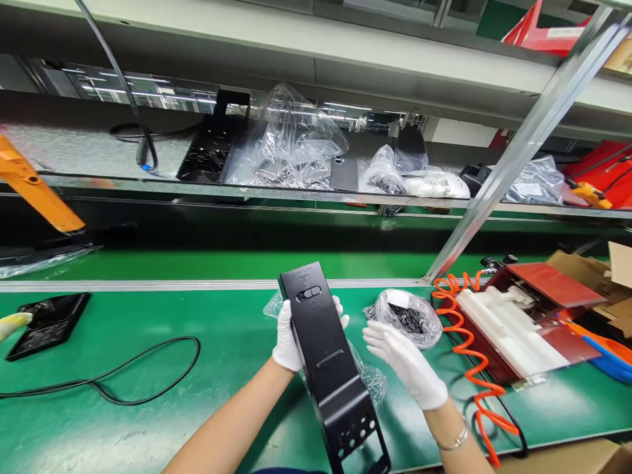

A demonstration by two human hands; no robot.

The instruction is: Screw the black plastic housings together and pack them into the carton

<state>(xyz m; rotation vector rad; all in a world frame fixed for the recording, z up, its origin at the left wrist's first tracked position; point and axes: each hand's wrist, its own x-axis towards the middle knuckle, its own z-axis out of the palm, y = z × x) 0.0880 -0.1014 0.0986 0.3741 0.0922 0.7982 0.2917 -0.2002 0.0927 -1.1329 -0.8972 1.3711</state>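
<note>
A long black housing [328, 352] with a raised triangle mark, a slotted switch area and round holes at its near end is tilted above the green bench. My left hand [288, 342], in a white glove, grips it from beneath, fingertips showing past its right edge. To the right of the housing, apart from it, is my gloved right hand [407, 362], its fingers stretched out with nothing in them. Just behind that hand sits a clear plastic bag [432, 322] of small black parts. Crumpled clear plastic [372, 382] lies beneath the housing.
On the right, a coiled orange air hose [461, 339] runs beside a red and white fixture [513, 336]. Another person's gloved hand [14, 324] touches a black part [54, 322] at far left. A black cable [148, 349] loops across the green bench [217, 421]. A metal post [518, 145] slants up at right.
</note>
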